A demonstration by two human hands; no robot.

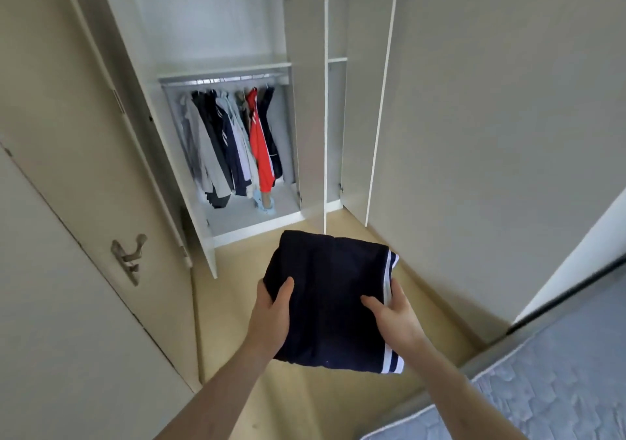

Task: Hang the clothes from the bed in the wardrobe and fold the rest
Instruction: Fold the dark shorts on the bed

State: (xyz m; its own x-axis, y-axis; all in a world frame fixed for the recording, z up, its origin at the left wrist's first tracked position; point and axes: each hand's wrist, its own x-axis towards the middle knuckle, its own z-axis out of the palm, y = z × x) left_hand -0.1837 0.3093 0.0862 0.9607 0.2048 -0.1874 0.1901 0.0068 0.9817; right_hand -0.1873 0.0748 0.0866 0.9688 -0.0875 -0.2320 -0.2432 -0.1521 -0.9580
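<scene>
The left hand (271,307) and right hand (394,311) each gripped a side edge of a folded dark garment (330,300), thumbs on top and fingers curled beneath, holding it up above the floor (233,311) before the open wardrobe (237,66). Clothes (233,144) hung from the wardrobe's rail. The bed (559,388) lay at the lower right.

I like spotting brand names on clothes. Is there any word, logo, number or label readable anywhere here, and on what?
None can be read.
Folded navy garment, held by the left hand and right hand: only white stripes, no lettering.
Red garment hanging in the wardrobe: white markings too small and blurred to read.
Mattress: quilted pattern, no text.
</scene>
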